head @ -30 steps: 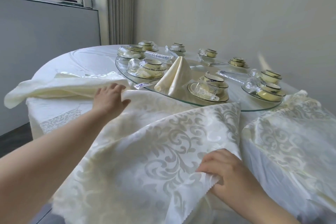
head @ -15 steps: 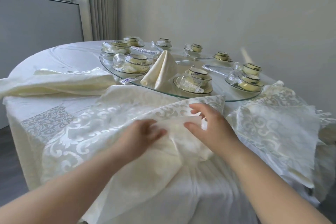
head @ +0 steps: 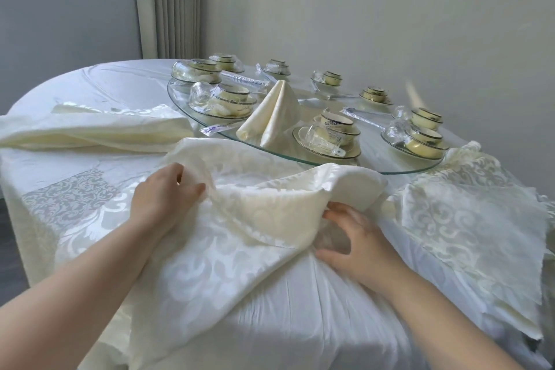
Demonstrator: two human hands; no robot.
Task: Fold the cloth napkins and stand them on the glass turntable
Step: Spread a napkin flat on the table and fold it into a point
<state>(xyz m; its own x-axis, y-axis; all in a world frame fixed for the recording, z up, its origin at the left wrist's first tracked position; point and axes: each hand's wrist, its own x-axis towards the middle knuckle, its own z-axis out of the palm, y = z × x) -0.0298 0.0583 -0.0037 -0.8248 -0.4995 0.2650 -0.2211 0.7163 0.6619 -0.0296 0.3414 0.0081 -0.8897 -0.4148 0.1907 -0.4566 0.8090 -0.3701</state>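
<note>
Left hand (head: 168, 198): your forearm came in from the lower left, and your thumb and curled fingers pinched a ridge of the napkin (head: 270, 210).
Right hand (head: 354, 237): fingers curved and spread, tips at the edge of the raised fold, thumb lower and apart. Whether you gripped it cannot be told.
Napkin: lay loosely heaped on the near edge of the desk (head: 120, 81), between your hands.
Folded napkin (head: 276, 117): stood upright as a cone on the turntable (head: 372, 144), among wrapped dishes (head: 330, 132).
</note>
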